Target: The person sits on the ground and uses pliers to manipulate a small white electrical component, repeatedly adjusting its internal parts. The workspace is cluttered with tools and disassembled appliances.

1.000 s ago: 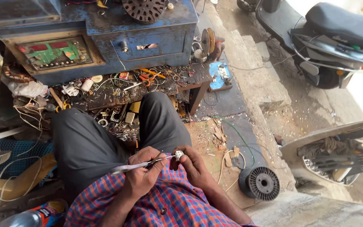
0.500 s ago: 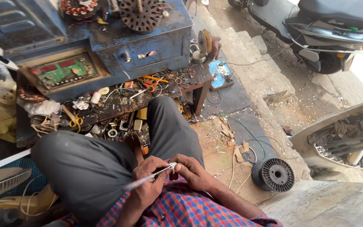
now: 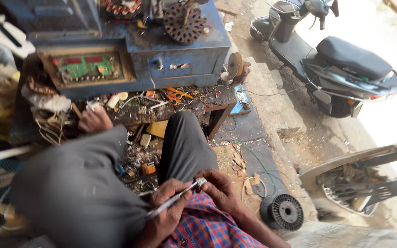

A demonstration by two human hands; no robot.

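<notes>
Left hand (image 3: 168, 206) pinching thin white sleeve (image 3: 171, 202), right hand (image 3: 219, 188) fingers clenched on its tip, both over lap. Seemingly mid-way: sleeve held, tip being worked, not finished. Black spool (image 3: 283, 211) nearby on ground, untouched.

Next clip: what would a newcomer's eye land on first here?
Low in the middle, the left hand and right hand pinch a thin pale sleeve over a checked shirt. Behind the knees stands a battered blue cabinet above a littered workbench. A parked scooter fills the upper right.
</notes>
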